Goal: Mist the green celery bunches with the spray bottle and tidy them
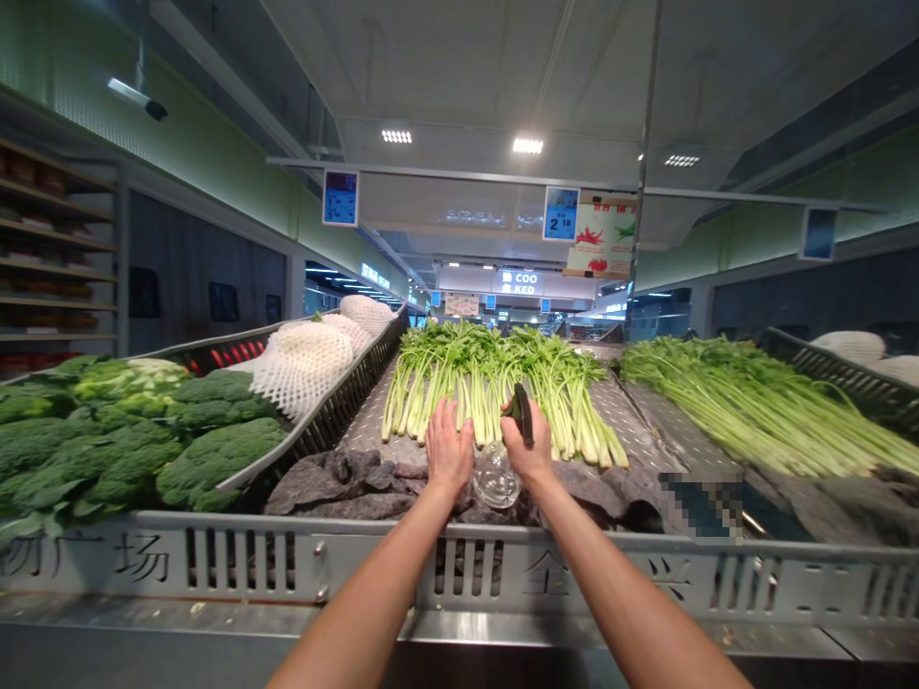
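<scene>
My right hand (531,448) is closed around the neck of a clear spray bottle (497,481) with a black trigger head, its round see-through body hanging below the fingers. To its left, my left hand (448,446) has its fingers stretched out at the root ends of the celery (478,383); whether it touches the stalks I cannot tell. The celery lies in a wide row, with pale stalks toward me and leaves at the far side. Beneath both wrists a dark, crumpled cloth (337,483) runs along the front of the display.
Broccoli (115,450) fills the left section, behind a black slatted divider (359,378). White foam-netted produce (305,362) sits beside it. A grey slatted rail (373,565) edges the front. At right, a mirror-like panel (753,306) shows celery. Price signs (560,212) hang overhead.
</scene>
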A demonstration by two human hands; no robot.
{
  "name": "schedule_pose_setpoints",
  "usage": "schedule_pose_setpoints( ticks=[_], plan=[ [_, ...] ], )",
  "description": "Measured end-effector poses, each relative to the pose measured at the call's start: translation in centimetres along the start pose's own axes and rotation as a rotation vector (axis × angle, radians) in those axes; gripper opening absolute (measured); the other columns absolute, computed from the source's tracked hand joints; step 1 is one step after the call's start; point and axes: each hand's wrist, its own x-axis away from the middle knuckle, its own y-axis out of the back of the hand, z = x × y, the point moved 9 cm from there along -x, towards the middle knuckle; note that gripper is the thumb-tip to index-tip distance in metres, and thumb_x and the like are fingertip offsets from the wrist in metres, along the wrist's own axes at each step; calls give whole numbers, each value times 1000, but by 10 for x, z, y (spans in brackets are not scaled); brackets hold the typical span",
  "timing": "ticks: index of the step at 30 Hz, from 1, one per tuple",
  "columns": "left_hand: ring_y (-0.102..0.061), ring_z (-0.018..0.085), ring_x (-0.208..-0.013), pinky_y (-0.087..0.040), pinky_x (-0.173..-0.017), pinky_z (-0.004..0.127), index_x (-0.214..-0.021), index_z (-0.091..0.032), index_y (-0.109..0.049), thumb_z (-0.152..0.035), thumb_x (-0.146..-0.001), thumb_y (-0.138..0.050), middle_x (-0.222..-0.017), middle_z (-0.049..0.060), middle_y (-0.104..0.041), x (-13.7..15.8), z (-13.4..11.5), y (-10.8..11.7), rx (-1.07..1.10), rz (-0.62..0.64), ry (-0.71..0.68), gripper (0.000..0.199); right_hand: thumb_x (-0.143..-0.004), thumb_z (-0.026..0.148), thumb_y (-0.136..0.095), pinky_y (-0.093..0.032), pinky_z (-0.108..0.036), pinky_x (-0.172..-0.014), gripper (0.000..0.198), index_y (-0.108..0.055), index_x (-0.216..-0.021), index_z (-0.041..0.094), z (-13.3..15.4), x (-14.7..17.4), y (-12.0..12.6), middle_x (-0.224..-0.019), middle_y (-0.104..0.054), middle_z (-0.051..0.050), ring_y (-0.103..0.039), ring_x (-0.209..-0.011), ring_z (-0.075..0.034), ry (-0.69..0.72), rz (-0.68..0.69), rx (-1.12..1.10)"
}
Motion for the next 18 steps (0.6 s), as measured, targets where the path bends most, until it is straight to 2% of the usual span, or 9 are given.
schedule_pose_setpoints(
  ticks=[9,13,15,18],
  plan=[
    [-30,24,-122,-26,-99,46,-115,-12,-41,-33,-82,-31,-130,17,-35,-4,10,8,39,-50,52,41,-61,27,-45,-40,-26,-60,19,-55,-75,18,14,-4,-14,-66,-58,0,-52,-59,-14,22,5,14],
    [-31,24,-122,-25,-100,45,-115,-10,-40,-33,-80,-34,-128,17,-37,-7,16,19,152,-36,86,42,-62,29,-46,-39,-26,-59,14,-53,-70,19,16,-7,-26,-63,-57,0,-52,-59,-15,-5,9,81],
    [-40,23,-115,-31,-97,42,-115,-11,-41,-32,-77,-40,-123,15,-44,-7,13,14,306,96,91,43,-62,30,-47,-38,-27,-58,15,-52,-73,20,15,-8,-33,-64,-57,1,-51,-59,-15,-30,18,95],
    [-51,21,-104,-39,-91,38,-114,-14,-43,-24,-71,-47,-114,11,-54,2,-9,-3,560,435,27,45,-62,31,-48,-38,-28,-59,19,-50,-77,20,14,-10,-41,-66,-55,0,-50,-60,-15,-59,14,98]
  ],
)
